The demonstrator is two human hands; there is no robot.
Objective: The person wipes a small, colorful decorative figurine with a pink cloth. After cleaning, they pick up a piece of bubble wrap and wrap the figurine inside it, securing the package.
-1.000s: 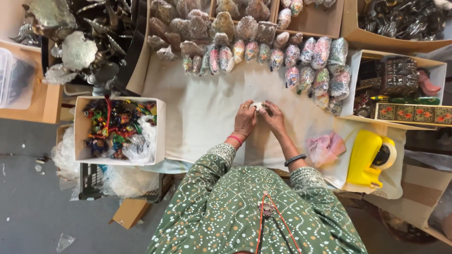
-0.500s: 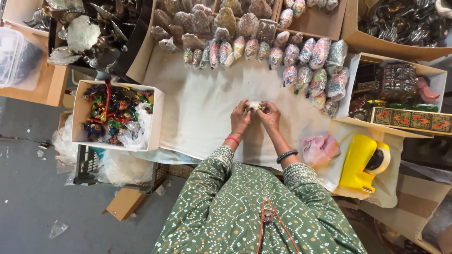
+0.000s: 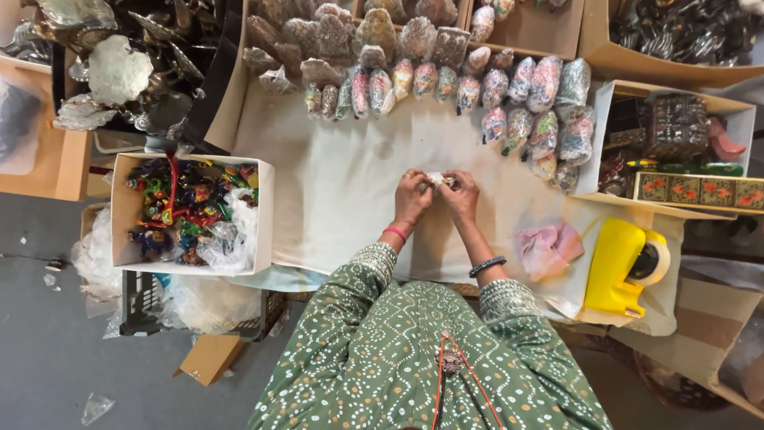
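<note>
While both hands meet over the middle of the cloth-covered surface [image 3: 334,199], they pinch one small pale wrapped item [image 3: 438,179] between them. Left hand [image 3: 412,197] has its grip closed on the item's left end, fingers curled, red bangle at the wrist. Right hand [image 3: 461,197] has its grip closed on the right end, dark beaded bracelet further down the forearm. Item sits just above the cloth, approx centre of the surface, held up off it; too small to tell what's inside.

W/ regard to what's around: row of small bagged trinkets [image 3: 446,84] along the far edge of the cloth, bigger wrapped pieces behind them. White box of multicoloured ornaments [image 3: 187,211] to the left, just beside the cloth edge. Pink crumpled wrap [image 3: 547,248] near the right hand, lying on the cloth. Yellow tape dispenser [image 3: 621,267] further right, apart from the hands. Long patterned box [image 3: 699,191] on the right side, above the dispenser. Silvery metal pieces [image 3: 115,68] top left, well apart. Person wears a green dotted garment [image 3: 414,358], seen from above
</note>
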